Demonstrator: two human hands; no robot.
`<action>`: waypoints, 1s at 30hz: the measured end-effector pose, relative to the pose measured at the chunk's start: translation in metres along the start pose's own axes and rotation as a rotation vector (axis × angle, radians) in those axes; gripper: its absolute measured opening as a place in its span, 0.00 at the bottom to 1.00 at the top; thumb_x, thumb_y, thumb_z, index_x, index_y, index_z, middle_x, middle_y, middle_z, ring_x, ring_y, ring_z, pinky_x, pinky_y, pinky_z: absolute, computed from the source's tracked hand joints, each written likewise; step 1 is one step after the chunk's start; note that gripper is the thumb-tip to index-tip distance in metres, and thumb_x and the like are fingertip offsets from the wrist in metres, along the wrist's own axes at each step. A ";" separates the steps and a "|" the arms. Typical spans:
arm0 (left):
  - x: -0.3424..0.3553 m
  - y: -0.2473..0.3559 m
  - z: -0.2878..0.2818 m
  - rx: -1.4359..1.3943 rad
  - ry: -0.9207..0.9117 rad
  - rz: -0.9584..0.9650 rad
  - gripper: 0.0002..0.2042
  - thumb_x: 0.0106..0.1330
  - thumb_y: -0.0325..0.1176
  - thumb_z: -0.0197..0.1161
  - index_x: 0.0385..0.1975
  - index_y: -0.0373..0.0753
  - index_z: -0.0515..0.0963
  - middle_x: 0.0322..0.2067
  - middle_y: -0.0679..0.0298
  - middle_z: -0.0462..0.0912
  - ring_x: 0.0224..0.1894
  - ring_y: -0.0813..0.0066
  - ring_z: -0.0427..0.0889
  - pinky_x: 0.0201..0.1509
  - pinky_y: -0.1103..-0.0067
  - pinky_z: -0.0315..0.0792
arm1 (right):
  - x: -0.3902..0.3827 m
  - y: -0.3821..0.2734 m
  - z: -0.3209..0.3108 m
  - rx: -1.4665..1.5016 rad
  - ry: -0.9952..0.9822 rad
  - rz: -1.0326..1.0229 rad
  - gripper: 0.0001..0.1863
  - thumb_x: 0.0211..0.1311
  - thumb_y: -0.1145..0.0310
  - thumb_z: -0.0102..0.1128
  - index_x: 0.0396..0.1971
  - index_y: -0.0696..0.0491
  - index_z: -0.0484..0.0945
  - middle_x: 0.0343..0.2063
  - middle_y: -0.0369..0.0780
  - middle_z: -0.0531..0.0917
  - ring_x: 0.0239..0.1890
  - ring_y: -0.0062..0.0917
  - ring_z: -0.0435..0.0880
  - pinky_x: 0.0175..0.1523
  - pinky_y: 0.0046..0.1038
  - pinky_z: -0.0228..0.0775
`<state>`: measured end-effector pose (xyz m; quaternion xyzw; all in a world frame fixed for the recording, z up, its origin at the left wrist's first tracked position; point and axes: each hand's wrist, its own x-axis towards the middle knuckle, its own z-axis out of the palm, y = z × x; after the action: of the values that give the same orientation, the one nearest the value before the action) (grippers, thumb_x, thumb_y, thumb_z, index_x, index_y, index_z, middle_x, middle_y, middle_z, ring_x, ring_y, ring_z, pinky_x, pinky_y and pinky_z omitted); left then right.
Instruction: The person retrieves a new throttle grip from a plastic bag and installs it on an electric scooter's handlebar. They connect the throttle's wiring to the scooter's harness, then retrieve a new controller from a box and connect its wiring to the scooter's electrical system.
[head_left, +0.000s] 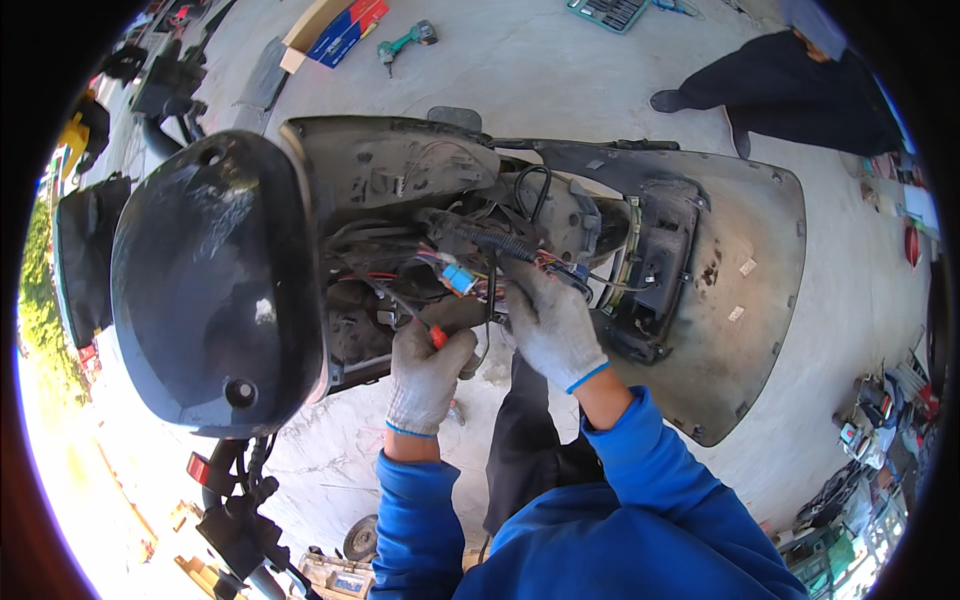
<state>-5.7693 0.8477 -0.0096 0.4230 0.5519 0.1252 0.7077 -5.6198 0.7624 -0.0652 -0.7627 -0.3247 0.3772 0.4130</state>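
Observation:
Above an opened scooter body (pixel 395 165) with its insides bare, both my hands wear white knitted gloves. My left hand (pixel 425 378) is closed at the near edge of the opening. An orange-red piece (pixel 438 337) shows at its thumb, at the end of a thin grey cable; I cannot tell its exact kind. My right hand (pixel 553 325) is closed round part of the wiring harness (pixel 500 240), its fingertips partly hidden among the wires. Between the hands sits a light blue connector (pixel 459 278) with coloured wires. A black cable (pixel 490 310) hangs down beside my right fingers.
A glossy black front cover (pixel 215 285) stands at the left, above a handlebar (pixel 240 530). A large dusty panel (pixel 750 290) reaches right. Beyond lie a green cordless drill (pixel 405 42), a box (pixel 345 30) and a tool case (pixel 612 12). Another person (pixel 785 90) stands at far right.

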 end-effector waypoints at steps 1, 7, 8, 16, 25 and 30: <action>0.000 0.001 -0.002 -0.024 -0.022 -0.003 0.14 0.65 0.18 0.64 0.51 0.28 0.83 0.27 0.66 0.80 0.22 0.84 0.69 0.24 0.82 0.58 | 0.005 0.000 -0.002 -0.046 0.040 -0.059 0.16 0.74 0.71 0.56 0.56 0.59 0.82 0.29 0.52 0.86 0.32 0.35 0.92 0.38 0.37 0.82; 0.003 -0.003 -0.007 0.015 -0.075 0.026 0.15 0.65 0.18 0.61 0.51 0.30 0.85 0.28 0.67 0.81 0.25 0.84 0.72 0.27 0.82 0.64 | 0.028 0.000 -0.006 0.065 -0.049 0.145 0.15 0.70 0.67 0.57 0.46 0.60 0.87 0.33 0.52 0.87 0.36 0.43 0.88 0.42 0.40 0.79; 0.003 -0.001 -0.008 0.011 -0.092 0.017 0.15 0.65 0.18 0.61 0.50 0.29 0.85 0.29 0.67 0.82 0.27 0.84 0.74 0.29 0.83 0.67 | 0.031 -0.001 -0.008 0.086 -0.087 0.191 0.16 0.71 0.68 0.57 0.49 0.61 0.86 0.30 0.47 0.87 0.31 0.33 0.86 0.37 0.35 0.78; 0.002 0.002 0.003 -0.069 -0.070 0.052 0.15 0.64 0.18 0.63 0.51 0.27 0.84 0.30 0.65 0.83 0.27 0.83 0.74 0.29 0.81 0.67 | 0.036 -0.036 -0.018 0.212 -0.187 0.357 0.18 0.74 0.65 0.56 0.50 0.64 0.85 0.29 0.39 0.86 0.27 0.16 0.81 0.32 0.23 0.71; -0.011 -0.017 -0.003 -0.235 -0.030 0.147 0.18 0.67 0.22 0.64 0.58 0.31 0.80 0.48 0.57 0.87 0.47 0.71 0.85 0.55 0.73 0.79 | 0.007 0.009 -0.011 0.131 -0.240 0.002 0.18 0.77 0.66 0.56 0.55 0.64 0.84 0.33 0.37 0.87 0.30 0.14 0.79 0.33 0.21 0.71; -0.009 -0.043 -0.028 -0.514 -0.094 0.162 0.25 0.68 0.22 0.61 0.67 0.35 0.73 0.57 0.53 0.84 0.56 0.62 0.84 0.63 0.65 0.78 | -0.014 -0.004 -0.017 0.171 -0.244 0.022 0.17 0.78 0.66 0.55 0.55 0.63 0.83 0.30 0.36 0.85 0.27 0.13 0.78 0.32 0.20 0.69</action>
<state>-5.8096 0.8289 -0.0363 0.2774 0.4331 0.2975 0.8043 -5.6128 0.7468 -0.0510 -0.6769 -0.3309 0.4977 0.4297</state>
